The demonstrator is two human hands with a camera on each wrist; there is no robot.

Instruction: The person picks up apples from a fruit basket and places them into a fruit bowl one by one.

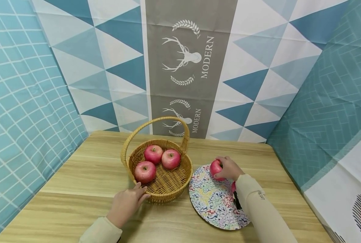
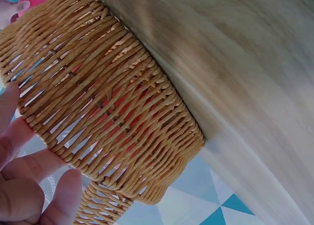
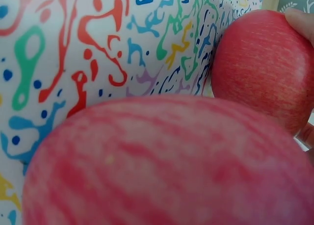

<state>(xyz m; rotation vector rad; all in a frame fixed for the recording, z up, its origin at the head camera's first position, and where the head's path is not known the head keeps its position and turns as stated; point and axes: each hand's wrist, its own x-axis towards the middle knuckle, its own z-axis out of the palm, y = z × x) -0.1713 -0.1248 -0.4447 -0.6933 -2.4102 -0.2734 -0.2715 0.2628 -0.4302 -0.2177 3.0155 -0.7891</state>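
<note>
Gripping an apple in the right hand, the rim of the basket in the left hand.
Held at the twelve-o'clock edge of the plate, near another apple at two; leaving room inside the basket toward four o'clock, beside three apples from nine to one.

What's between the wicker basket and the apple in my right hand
In the head view, part of the squiggle-patterned round board lies between the wicker basket and that apple.
</note>
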